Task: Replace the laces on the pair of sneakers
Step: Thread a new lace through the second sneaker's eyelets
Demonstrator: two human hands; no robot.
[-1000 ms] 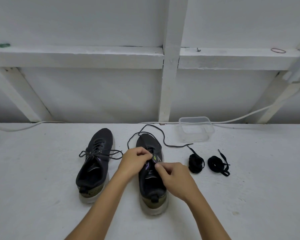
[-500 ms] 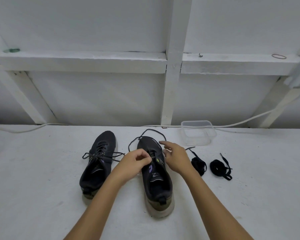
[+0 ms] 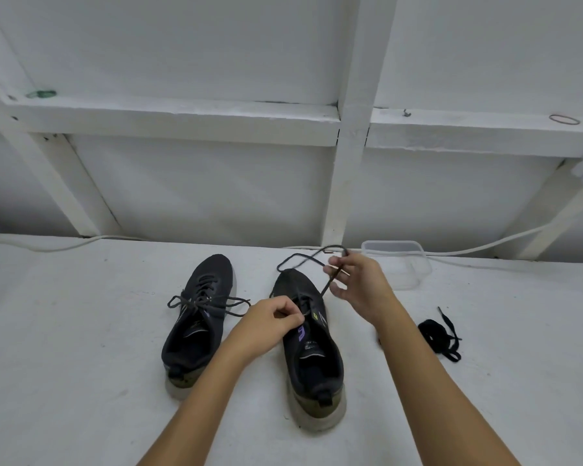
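Head view: right hand (image 3: 359, 285) has lifted, its grip pinching the old lace (image 3: 325, 287) and drawing it out of the right sneaker (image 3: 312, 348) mid-tabletop. Left hand (image 3: 270, 319) pinches near the eyelets, probably lace. Unlacing underway; left sneaker (image 3: 196, 324) untouched, new laces (image 3: 435, 336) waiting near right edge.

Your left hand (image 3: 272, 318) hides the right sneaker's (image 3: 312, 351) upper eyelets. Your right forearm (image 3: 418, 371) covers all but a sliver of one lace bundle (image 3: 380, 340). Lace loop (image 3: 303, 260): motion-blurred. Both forearms: cut off at near edge.
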